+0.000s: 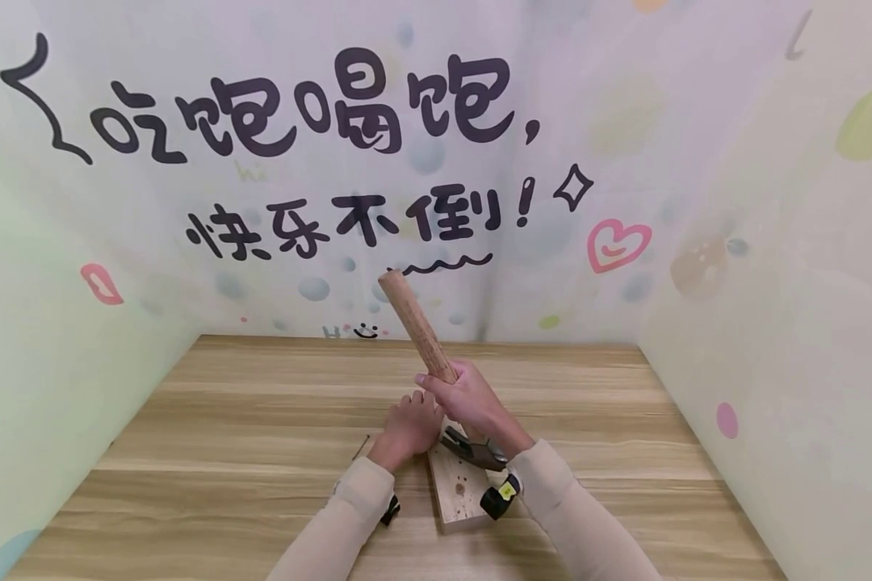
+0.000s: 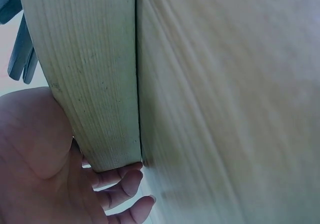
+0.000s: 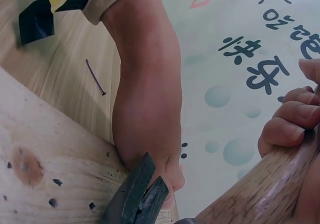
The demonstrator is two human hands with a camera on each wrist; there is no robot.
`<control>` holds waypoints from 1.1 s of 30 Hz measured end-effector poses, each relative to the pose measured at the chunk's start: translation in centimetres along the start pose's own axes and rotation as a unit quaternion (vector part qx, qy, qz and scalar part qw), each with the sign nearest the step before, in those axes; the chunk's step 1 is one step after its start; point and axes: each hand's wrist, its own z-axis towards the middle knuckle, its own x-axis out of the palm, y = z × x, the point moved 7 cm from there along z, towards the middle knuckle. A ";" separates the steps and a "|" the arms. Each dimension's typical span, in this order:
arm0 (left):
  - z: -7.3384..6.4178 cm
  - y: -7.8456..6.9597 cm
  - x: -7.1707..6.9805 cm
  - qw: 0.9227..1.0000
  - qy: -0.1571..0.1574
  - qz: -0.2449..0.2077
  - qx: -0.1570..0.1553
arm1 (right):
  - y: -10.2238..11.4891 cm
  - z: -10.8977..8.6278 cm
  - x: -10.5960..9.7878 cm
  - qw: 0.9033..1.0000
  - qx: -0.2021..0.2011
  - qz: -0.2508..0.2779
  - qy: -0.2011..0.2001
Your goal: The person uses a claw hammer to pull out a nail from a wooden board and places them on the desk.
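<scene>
Wood-handled, the hammer [image 1: 417, 323] is gripped in the right hand [image 1: 474, 397], its grip end tilting toward eleven o'clock and its metal head at six, over the board [image 1: 459, 484]. The left hand [image 1: 412, 425] curls its fingers round the board's far end; the board runs from it toward five o'clock, a nail [image 1: 361, 447] lying at eight.

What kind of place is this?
Probably a small staged booth rather than a working shop: a wood-grain tabletop is boxed in on three visible sides by decorated walls, with a claw hammer held over a marked wooden board.
</scene>
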 end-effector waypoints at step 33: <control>-0.1 0.0 0.3 0.999 0.015 -0.039 -0.009 | -0.3 -0.8 -0.7 1.000 -0.002 0.017 -0.020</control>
